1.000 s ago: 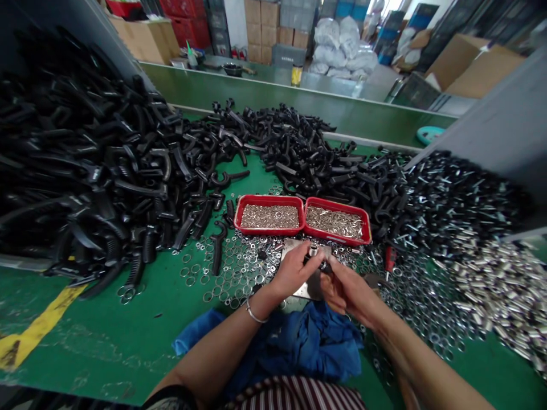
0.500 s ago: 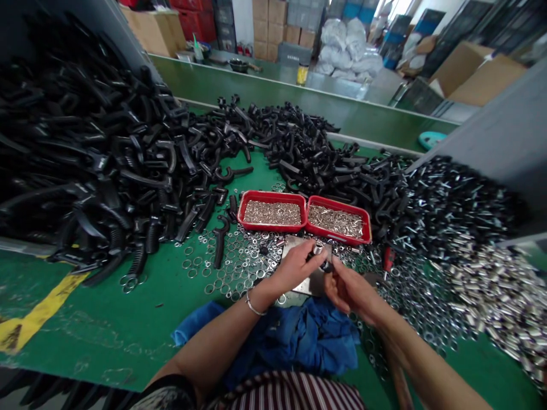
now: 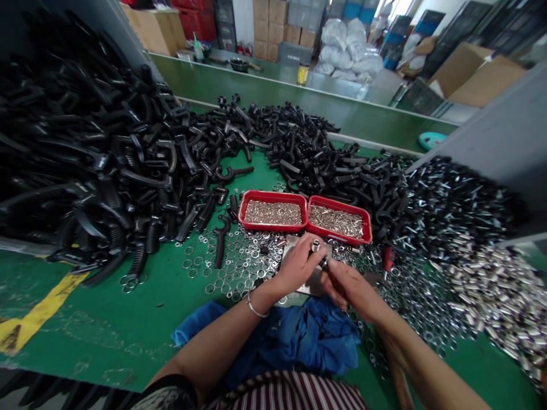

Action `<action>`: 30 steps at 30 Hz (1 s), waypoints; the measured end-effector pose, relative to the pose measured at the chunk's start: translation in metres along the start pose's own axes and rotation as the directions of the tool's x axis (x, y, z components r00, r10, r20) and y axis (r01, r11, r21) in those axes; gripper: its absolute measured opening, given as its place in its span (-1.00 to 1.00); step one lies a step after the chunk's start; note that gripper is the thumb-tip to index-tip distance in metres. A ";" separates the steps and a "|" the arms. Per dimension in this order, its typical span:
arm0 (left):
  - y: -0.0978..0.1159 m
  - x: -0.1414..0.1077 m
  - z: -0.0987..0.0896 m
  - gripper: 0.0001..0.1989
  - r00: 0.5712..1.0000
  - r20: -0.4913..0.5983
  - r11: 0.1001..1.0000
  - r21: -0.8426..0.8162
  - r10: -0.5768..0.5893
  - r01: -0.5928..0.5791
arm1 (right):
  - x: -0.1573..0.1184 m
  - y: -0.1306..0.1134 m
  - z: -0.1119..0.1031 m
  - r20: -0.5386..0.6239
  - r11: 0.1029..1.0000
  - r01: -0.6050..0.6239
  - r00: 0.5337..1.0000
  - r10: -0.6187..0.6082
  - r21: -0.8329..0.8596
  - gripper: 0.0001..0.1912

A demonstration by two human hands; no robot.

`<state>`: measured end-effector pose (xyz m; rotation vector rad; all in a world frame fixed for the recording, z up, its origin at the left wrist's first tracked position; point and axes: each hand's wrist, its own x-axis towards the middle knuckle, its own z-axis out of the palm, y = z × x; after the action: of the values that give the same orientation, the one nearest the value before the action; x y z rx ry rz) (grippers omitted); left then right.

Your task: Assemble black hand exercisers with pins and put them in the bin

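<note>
My left hand [image 3: 298, 263] is closed around a small part with a silvery metal sleeve [image 3: 315, 245] at its top. Close beside it, my right hand [image 3: 345, 285] pinches the black lower end of the same part. Both hands are over a flat metal plate [image 3: 311, 283] on the green bench. Just beyond them stand two red trays, the left tray [image 3: 273, 228] with tiny metal pieces and the right tray [image 3: 339, 234] with small pins. Loose metal rings [image 3: 234, 279] lie left of the plate.
Black handles [image 3: 171, 154] are heaped at left and behind the trays. Bolts [image 3: 453, 199] and metal sleeves [image 3: 499, 296] pile up at right. A red screwdriver [image 3: 388, 259] lies near my right hand; a blue cloth [image 3: 299, 336] is in front of me.
My left hand has shifted slightly away from me, its fingers reaching further around the sleeve. My right hand has moved slightly left, staying at the black end.
</note>
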<state>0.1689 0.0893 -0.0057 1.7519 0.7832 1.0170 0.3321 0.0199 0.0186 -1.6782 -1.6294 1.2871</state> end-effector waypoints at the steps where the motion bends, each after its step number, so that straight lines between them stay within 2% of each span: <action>1: 0.001 0.000 0.000 -0.80 1.000 0.006 1.000 0.000 0.019 -0.019 | 0.000 0.000 -0.001 0.096 0.996 -0.044 0.995 0.037 0.074 -0.36; 2: 0.003 -0.001 0.000 -0.80 1.000 0.010 1.000 -0.001 0.028 -0.028 | -0.001 -0.001 -0.001 0.124 0.992 -0.060 0.991 0.045 0.114 -0.36; 3: 0.003 -0.001 0.000 -0.80 1.000 0.009 1.000 -0.002 0.024 -0.024 | -0.002 -0.001 -0.001 0.070 0.993 -0.037 0.997 0.029 0.114 -0.42; 5: 0.004 -0.001 -0.001 -0.79 1.000 -0.001 1.000 0.001 -0.004 0.004 | -0.004 -0.002 0.001 -0.118 0.998 0.039 0.992 -0.033 0.052 -0.55; 6: 0.004 -0.001 -0.001 -0.79 1.000 -0.008 1.000 0.004 -0.009 0.009 | -0.005 -0.002 0.002 -0.152 0.998 0.046 0.988 -0.038 0.049 -0.57; 7: 0.003 -0.002 0.000 -0.79 1.000 -0.009 1.000 0.007 -0.001 0.001 | -0.005 -0.003 0.003 -0.113 0.996 0.024 0.994 -0.014 0.086 -0.54; 9: 0.002 -0.002 0.000 -0.79 0.999 0.000 0.999 0.011 0.032 -0.032 | -0.007 -0.003 0.004 0.082 0.979 -0.064 0.995 0.049 0.192 -0.39; 10: 0.002 -0.002 0.000 -0.78 0.999 0.000 0.999 0.010 0.036 -0.036 | -0.007 -0.002 0.005 0.126 0.977 -0.081 0.990 0.057 0.197 -0.35; 11: 0.002 -0.002 0.000 -0.78 1.000 -0.006 1.000 0.010 0.025 -0.025 | -0.008 -0.002 0.006 0.085 0.986 -0.056 0.995 0.043 0.156 -0.37; 12: 0.001 -0.002 0.000 -0.77 1.000 -0.014 1.000 0.011 0.006 -0.006 | -0.008 -0.002 0.006 -0.021 0.997 0.000 1.000 0.002 0.073 -0.44; 14: 0.001 -0.003 0.000 -0.77 0.999 -0.035 1.000 0.014 -0.026 0.026 | -0.007 -0.002 0.008 -0.231 0.992 0.087 0.967 -0.106 -0.090 -0.55; 15: 0.001 -0.003 -0.001 -0.78 0.999 -0.039 1.000 0.013 -0.024 0.025 | -0.007 -0.003 0.009 -0.252 0.990 0.097 0.960 -0.120 -0.100 -0.57; 16: 0.001 -0.003 -0.001 -0.78 0.999 -0.037 1.000 0.010 -0.013 0.013 | -0.007 -0.003 0.011 -0.204 0.995 0.087 0.974 -0.097 -0.057 -0.55; 18: 0.002 -0.002 -0.002 -0.78 1.000 -0.019 1.000 0.003 0.004 -0.004 | -0.007 -0.005 0.013 -0.036 0.998 0.024 0.999 -0.022 0.051 -0.43; 19: 0.002 -0.002 -0.003 -0.78 1.000 -0.010 1.000 0.001 -0.002 0.002 | -0.007 -0.006 0.013 -0.019 0.999 0.011 1.000 -0.010 0.048 -0.42; 21: 0.003 -0.002 -0.003 -0.76 1.000 0.003 1.000 0.007 -0.029 0.029 | -0.008 -0.009 0.014 -0.165 0.994 0.056 0.984 -0.071 -0.089 -0.51; 23: 0.003 -0.002 -0.003 -0.76 0.999 0.002 0.999 0.025 -0.038 0.038 | -0.009 -0.010 0.014 -0.305 0.975 0.095 0.940 -0.154 -0.201 -0.58; 24: 0.004 -0.003 -0.003 -0.76 1.000 0.004 0.999 0.034 -0.028 0.028 | -0.010 -0.010 0.014 -0.294 0.981 0.094 0.945 -0.142 -0.171 -0.58; 26: 0.005 -0.003 -0.003 -0.78 1.000 0.022 0.999 0.043 -0.002 0.001 | -0.011 -0.009 0.014 -0.121 0.999 0.038 0.992 -0.037 0.011 -0.49; 27: 0.006 -0.004 -0.002 -0.78 0.999 0.034 0.999 0.040 0.006 -0.007 | -0.012 -0.009 0.014 -0.037 0.997 -0.001 0.999 0.003 0.079 -0.45; 28: 0.007 -0.004 -0.002 -0.78 0.999 0.045 0.999 0.034 0.009 -0.010 | -0.013 -0.009 0.015 -0.013 0.995 -0.018 1.000 0.020 0.095 -0.45; 30: 0.009 -0.006 -0.001 -0.78 0.999 0.048 1.000 0.022 0.006 -0.007 | -0.016 -0.010 0.015 -0.150 1.000 0.021 0.988 -0.021 -0.001 -0.52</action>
<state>0.1656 0.0814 0.0012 1.7922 0.7612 0.9702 0.3167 0.0029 0.0253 -1.7089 -1.5540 1.1217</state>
